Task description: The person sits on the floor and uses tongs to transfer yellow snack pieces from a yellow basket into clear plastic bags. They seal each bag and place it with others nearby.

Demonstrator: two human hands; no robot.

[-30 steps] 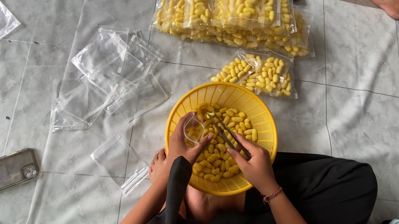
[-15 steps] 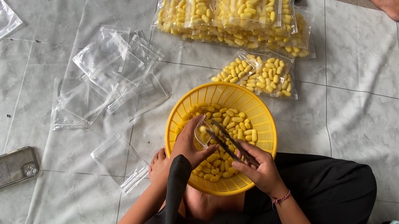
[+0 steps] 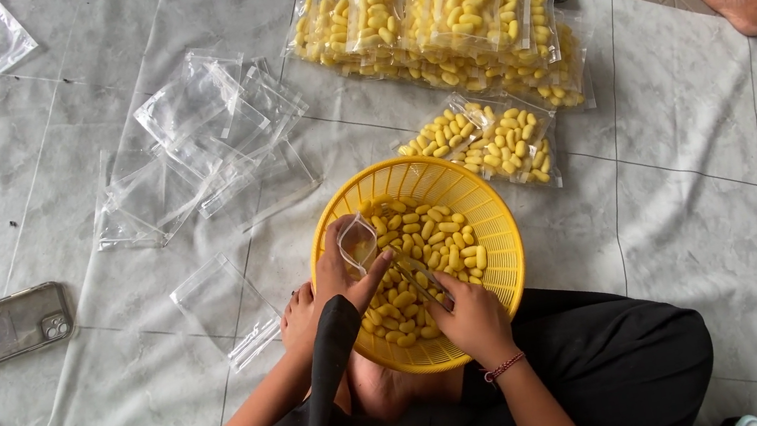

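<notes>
Yellow cocoon-shaped pieces are lying in a yellow basket while two hands are working over them.

The left hand is grasping a small clear bag by its mouth, holding it open just above the pieces inside the basket. The right hand is reaching into the heap with its grip clenched around what looks like a thin tool or a few pieces; which, I cannot tell. Filled bags are lying beyond the basket, empty clear bags to the left, and a phone further left on the grey sheet.
</notes>
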